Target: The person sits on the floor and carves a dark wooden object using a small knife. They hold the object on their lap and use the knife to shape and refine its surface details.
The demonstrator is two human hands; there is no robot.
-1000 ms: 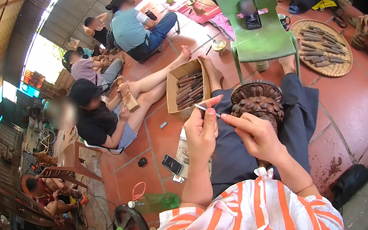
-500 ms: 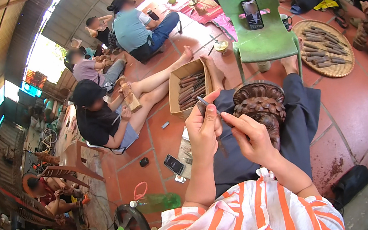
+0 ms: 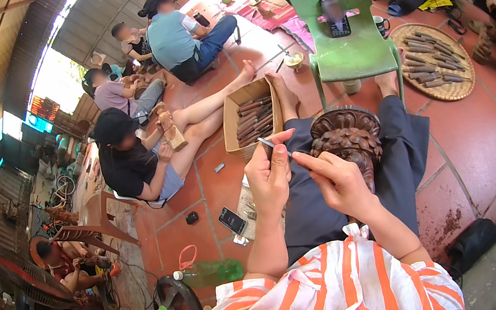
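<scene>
Raised over my lap, my left hand [image 3: 270,174] grips a slim carving chisel [image 3: 266,142] with the thumb along it, and its grey metal end pokes out past the fingers. My right hand [image 3: 337,180] is pinched against the same chisel from the right, index finger and thumb together; the chisel's handle is mostly hidden by the hands. Between my legs stands a dark brown carved wood piece [image 3: 349,136] with layered petal shapes, upright and touched by neither hand.
A cardboard box [image 3: 227,122] of wooden-handled tools stands ahead, left of my foot. A green chair [image 3: 347,64] holds a propped phone [image 3: 336,21]. Right of it lies a woven tray [image 3: 468,87] of similar tools. Another phone [image 3: 232,221] and a green bottle [image 3: 214,272] lie left. People sit carving nearby.
Both my hands, with the chisel between them, have shifted slightly left and down. The view has moved a little. Some people at the far left have changed posture.
</scene>
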